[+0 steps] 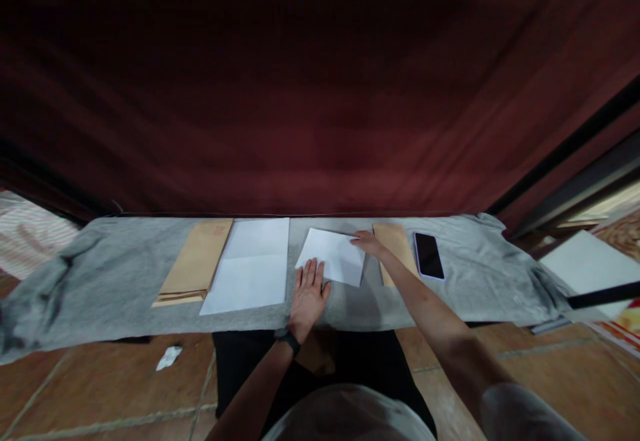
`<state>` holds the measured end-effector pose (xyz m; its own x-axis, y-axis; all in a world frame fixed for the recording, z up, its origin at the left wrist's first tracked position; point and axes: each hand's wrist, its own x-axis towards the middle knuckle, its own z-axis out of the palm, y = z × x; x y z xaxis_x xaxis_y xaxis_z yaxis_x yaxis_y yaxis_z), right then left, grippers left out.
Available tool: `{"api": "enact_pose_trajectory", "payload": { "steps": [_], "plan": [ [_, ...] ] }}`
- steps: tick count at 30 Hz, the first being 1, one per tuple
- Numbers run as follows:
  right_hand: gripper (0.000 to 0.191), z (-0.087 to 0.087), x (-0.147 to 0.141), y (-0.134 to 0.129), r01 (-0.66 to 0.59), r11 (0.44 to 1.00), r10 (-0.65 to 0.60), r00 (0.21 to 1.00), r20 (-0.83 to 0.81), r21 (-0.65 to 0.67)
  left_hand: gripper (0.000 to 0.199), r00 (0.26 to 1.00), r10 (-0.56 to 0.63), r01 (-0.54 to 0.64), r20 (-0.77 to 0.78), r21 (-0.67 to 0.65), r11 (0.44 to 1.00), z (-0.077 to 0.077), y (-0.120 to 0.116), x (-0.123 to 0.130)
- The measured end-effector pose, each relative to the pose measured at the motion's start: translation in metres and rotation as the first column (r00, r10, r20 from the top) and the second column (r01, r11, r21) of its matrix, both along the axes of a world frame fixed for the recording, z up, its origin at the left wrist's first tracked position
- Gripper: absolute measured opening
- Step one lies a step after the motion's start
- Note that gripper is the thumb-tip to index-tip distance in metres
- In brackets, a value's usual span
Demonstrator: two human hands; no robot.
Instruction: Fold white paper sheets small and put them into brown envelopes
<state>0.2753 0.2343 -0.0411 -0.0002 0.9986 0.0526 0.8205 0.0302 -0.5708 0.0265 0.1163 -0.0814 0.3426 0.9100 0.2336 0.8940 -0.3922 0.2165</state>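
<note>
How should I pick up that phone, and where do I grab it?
Probably from above, fingers on its two long edges, near the middle. The phone lies flat on the grey cloth, screen up, and is narrowest across there.

- Two bare hands: one left hand (307,297), one right hand (369,242).
- One black wristwatch (287,341).
- One folded, small white paper (334,254) at the hands.
- One pile of flat tan paper envelopes (197,257), several deep; I can't count the layers from here.
- At least one more flat tan paper envelope (396,247), apart from that pile.
- At least one large, creased white paper sheet (253,264).
- One dark-screened phone with a pale purple edge (429,255).
- One soft grey cloth (120,281).
- One crumpled white tissue (169,357).
</note>
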Motion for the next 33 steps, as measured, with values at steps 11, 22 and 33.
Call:
{"api": "enact_pose_trajectory", "payload": {
  "steps": [11, 22, 33],
  "plan": [
    [0.024, -0.03, -0.01, -0.114, 0.087, 0.98, -0.17, 0.832, -0.528, -0.179, 0.075, 0.973, -0.169, 0.173, 0.155, -0.013, 0.985, 0.001, 0.0, -0.003],
    [0.037, -0.017, -0.022, -0.121, 0.032, 0.988, -0.02, 0.996, -0.085, 0.15, 0.074, 0.919, -0.393, 0.392, 0.026, -0.146, 0.908, 0.007, 0.006, -0.028],
    [0.04, -0.04, -0.066, -0.049, -0.61, 0.786, 0.56, 0.771, 0.305, 0.099, 0.049, 0.915, -0.4, 0.402, 0.04, -0.116, 0.908, 0.004, 0.0, -0.026]
  ]
}}
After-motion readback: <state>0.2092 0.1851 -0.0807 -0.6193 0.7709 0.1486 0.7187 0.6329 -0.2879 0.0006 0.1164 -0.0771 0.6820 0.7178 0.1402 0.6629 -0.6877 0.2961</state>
